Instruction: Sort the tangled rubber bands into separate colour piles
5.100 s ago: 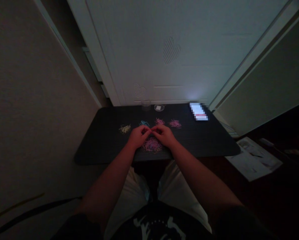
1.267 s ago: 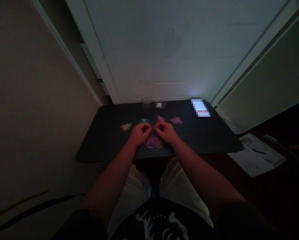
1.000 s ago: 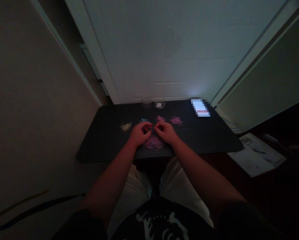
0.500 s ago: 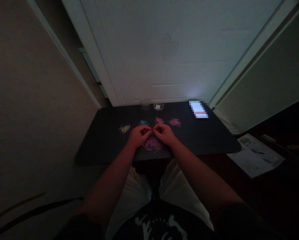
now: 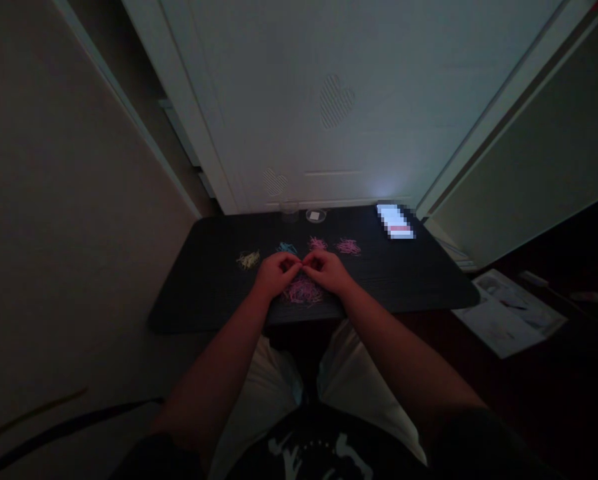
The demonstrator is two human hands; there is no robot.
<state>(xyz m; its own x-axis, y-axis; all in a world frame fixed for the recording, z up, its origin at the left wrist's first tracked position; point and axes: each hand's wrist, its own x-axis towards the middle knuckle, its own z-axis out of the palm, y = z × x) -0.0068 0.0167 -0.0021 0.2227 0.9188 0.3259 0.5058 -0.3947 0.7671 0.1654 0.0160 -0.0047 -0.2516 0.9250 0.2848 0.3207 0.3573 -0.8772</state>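
My left hand (image 5: 279, 272) and my right hand (image 5: 327, 270) meet fingertip to fingertip over the dark table (image 5: 189, 287). Both are closed in a pinch; whatever lies between the fingertips is too small and dim to make out. Just below them is a mixed pile of thin pink and purple strands (image 5: 303, 292), partly covered by the hands. Beyond the fingers sit smaller heaps: a pale yellow pile (image 5: 249, 260) at left, a blue pile (image 5: 287, 247), a pink pile (image 5: 317, 243) and another pink pile (image 5: 349, 247) at right.
A clear cup-like container (image 5: 289, 212) and a round clear lid with a white label (image 5: 315, 216) stand along the back edge, against a white panel (image 5: 279, 100). A lit phone (image 5: 396, 221) lies at the back right. Papers (image 5: 511, 313) are on the floor to the right.
Both hands stay pinched together in nearly the same spot above the mixed pile. The piles look unchanged; the view has shifted very slightly.
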